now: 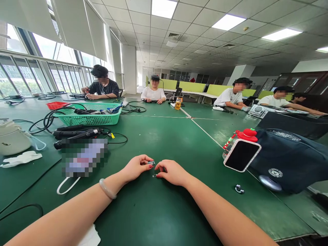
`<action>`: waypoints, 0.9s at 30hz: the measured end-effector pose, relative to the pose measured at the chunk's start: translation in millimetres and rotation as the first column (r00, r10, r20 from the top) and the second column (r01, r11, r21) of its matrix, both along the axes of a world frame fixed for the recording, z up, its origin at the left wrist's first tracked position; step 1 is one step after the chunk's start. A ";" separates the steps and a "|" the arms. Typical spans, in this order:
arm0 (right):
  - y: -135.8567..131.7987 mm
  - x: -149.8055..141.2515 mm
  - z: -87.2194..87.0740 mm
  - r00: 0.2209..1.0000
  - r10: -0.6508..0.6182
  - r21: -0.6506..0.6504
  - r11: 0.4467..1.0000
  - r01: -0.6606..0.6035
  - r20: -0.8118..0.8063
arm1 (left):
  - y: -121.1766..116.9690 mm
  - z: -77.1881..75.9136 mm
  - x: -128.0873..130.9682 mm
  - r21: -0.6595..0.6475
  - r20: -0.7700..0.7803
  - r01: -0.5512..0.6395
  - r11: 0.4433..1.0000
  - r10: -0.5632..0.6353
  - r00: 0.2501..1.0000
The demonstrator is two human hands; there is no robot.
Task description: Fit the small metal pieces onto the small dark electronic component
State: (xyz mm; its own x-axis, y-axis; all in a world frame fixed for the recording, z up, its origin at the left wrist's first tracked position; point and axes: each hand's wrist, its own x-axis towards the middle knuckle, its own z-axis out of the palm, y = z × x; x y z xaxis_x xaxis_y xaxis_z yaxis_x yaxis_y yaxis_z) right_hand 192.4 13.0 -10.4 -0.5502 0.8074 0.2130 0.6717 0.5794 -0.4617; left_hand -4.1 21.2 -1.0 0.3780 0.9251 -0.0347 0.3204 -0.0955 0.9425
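My left hand (139, 166) is closed in a pinch on a small circuit board (151, 163), partly covered by the fingertips. Just to the right, my right hand (173, 172) has its fingers curled, with thumb and index tips close together. A tiny silver-and-dark metal piece (154, 175) sticks out at the right thumb tip, and the fingers seem to pinch it. What kind of piece it is, I cannot make out. Both hands are just above the green tabletop (153, 212), with a narrow gap between them.
To the left are a purple pouch-like item (85, 159), black handheld devices (77, 133) and a green basket (89, 118) with cables. A phone (242, 155), dark bag (289, 160) and earbuds (239, 189) are on the right. Several people sit around the table.
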 end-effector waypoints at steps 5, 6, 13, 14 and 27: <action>-2.2 -7.9 -1.6 0.999 -0.018 -0.016 1.000 0.018 0.027 | 1.2 -2.2 -1.2 0.013 0.002 0.007 1.000 -0.007 1.000; -2.6 -9.4 -1.7 0.999 -0.014 -0.021 1.000 0.015 0.028 | 1.1 -2.3 -1.3 0.017 -0.002 0.009 1.000 -0.009 1.000; 3.6 -2.2 -2.4 0.999 -0.044 -0.005 0.999 0.044 0.028 | 0.1 -3.8 -2.1 0.023 -0.014 0.006 1.000 -0.006 1.000; 4.7 0.5 -2.2 0.998 -0.049 -0.007 0.999 0.049 0.025 | 0.4 -4.6 -2.4 0.026 -0.015 0.012 1.000 -0.011 1.000; 5.4 -1.7 -2.4 0.995 -0.085 -0.014 0.996 0.086 0.056 | 2.7 -8.9 -3.5 0.049 -0.035 0.054 0.997 -0.053 0.998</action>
